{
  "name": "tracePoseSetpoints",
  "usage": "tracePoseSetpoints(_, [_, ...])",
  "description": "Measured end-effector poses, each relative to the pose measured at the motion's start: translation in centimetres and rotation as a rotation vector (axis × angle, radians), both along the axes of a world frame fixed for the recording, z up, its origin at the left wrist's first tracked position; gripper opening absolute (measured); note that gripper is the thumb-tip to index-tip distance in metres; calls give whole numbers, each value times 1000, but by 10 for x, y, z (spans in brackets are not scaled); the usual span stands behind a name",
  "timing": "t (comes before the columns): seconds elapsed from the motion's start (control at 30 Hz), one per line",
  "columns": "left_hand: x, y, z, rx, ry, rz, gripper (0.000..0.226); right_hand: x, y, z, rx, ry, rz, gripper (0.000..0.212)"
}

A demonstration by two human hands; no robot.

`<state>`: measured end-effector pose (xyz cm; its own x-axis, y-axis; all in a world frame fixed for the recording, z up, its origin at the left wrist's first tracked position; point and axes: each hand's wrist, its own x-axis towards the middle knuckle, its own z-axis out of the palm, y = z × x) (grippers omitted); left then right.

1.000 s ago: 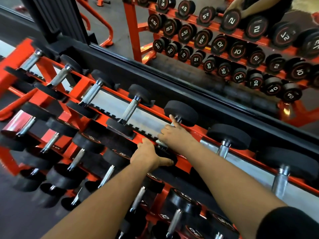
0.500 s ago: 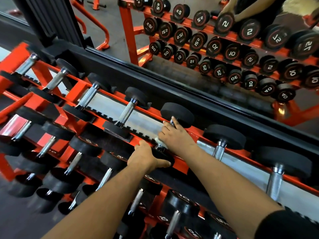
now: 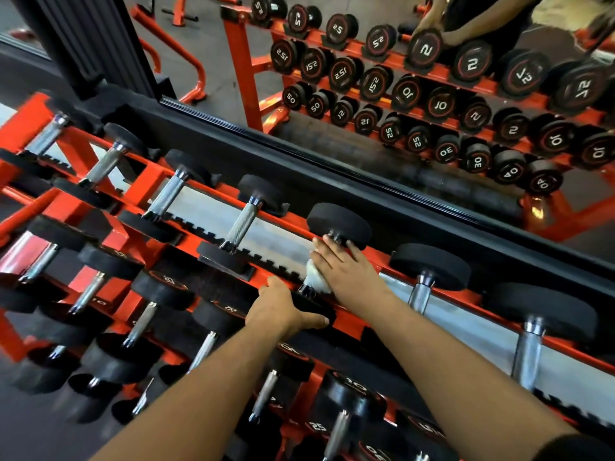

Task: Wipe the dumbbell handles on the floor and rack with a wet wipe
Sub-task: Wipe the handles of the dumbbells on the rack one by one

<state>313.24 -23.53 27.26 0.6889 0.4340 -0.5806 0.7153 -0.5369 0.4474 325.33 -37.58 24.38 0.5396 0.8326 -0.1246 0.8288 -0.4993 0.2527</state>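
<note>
An orange rack (image 3: 466,299) holds rows of black dumbbells with chrome handles. On the top row, my right hand (image 3: 346,271) wraps a white wet wipe (image 3: 314,276) around the handle of one dumbbell, whose far head (image 3: 337,222) shows beyond my fingers. My left hand (image 3: 283,309) grips the near head (image 3: 312,307) of that same dumbbell, thumb along its front edge. The handle itself is mostly hidden under the wipe and my right hand.
Neighbouring top-row dumbbells stand left (image 3: 244,224) and right (image 3: 421,287) of the one I hold. Lower rows of dumbbells (image 3: 346,394) fill the rack below my arms. A wall mirror (image 3: 399,94) behind the rack reflects the rack and a person's hands.
My right hand has slid slightly along the handle with the wipe. My left hand keeps its grip on the near head. The view has shifted a little.
</note>
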Motion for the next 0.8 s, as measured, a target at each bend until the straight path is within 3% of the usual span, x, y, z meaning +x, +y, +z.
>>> tracePoseSetpoints(0.07, [1,1,0,-4,-4,-4,113,-1,-18,0,91,110,-22,69])
tracePoseSetpoints(0.13, [0,1,-1,-16,-12,5,114,-10,-23,2,304,266,-184,63])
tracePoseSetpoints(0.23, [-1,1,-3,-13,-9,3,118,-29,-12,7,798,549,-739,36])
tracePoseSetpoints(0.33, [0,2,-3,-12,-13,3,118,-34,-4,6,974,777,-1093,23])
tracePoseSetpoints(0.47, [-1,2,-4,-18,-14,1,117,-32,-11,5,1059,721,-1204,30])
tracePoseSetpoints(0.6, [-1,2,-5,-22,-24,9,119,-29,-6,2,1193,828,-1232,37])
tracePoseSetpoints(0.7, [-1,2,-5,-18,-22,14,119,-20,20,1,1219,1009,-1240,24])
tracePoseSetpoints(0.8, [0,2,-5,-25,-26,18,121,-12,34,1,1431,1346,-1266,29])
